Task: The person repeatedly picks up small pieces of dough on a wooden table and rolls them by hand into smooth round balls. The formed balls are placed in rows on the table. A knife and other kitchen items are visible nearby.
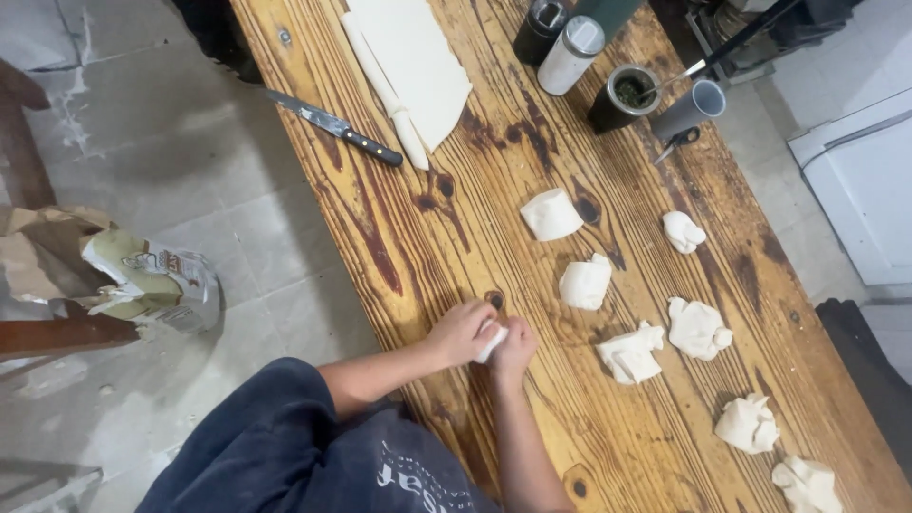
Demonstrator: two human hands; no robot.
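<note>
Now, hands: left hand (pixel 463 332) and right hand (pixel 514 346) pressed together, pinching a dough piece (pixel 491 342)
Edge: table (pixel 418 256) rim at 9 o'clock
Room: bare wood toward 12 o'clock

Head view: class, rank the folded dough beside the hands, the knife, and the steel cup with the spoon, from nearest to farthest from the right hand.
1. Folded dough, just beyond the right hand.
2. Knife, far side, toward the table's left edge.
3. Steel cup, far end, rightward.
</note>
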